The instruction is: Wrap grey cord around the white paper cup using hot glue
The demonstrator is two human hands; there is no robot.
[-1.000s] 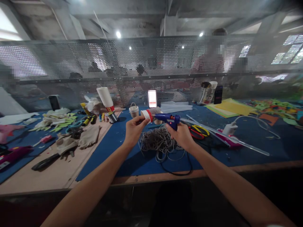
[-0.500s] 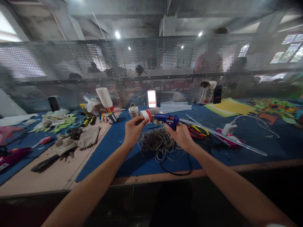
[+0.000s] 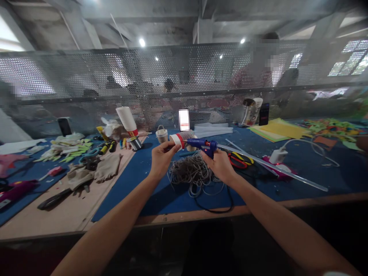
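My left hand [image 3: 163, 156] is closed around a paper cup [image 3: 177, 140] with a white and red wall, tipped on its side; grey cord seems to be wound on its far part. A blue hot glue gun [image 3: 204, 145] is gripped in my right hand [image 3: 221, 165], its nozzle at the cup's wall. Whether the tip touches the cup, I cannot tell. Out of the gun's back runs a long clear glue stick [image 3: 276, 168]. Beneath both hands lies a loose tangle of grey cord [image 3: 191, 172] on the blue mat [image 3: 135, 191].
Red and yellow scissors [image 3: 240, 161] lie right of the cord. A small basket-like cup [image 3: 161, 134] and a stack of paper cups [image 3: 126, 119] stand behind. Gloves [image 3: 107, 168] rest at left, a white charger [image 3: 278, 156] at right. A perforated metal screen [image 3: 201, 76] closes the back.
Hardly anything differs. The glue stick's far end has shifted slightly to the right; both hands keep the cup and glue gun almost in place.
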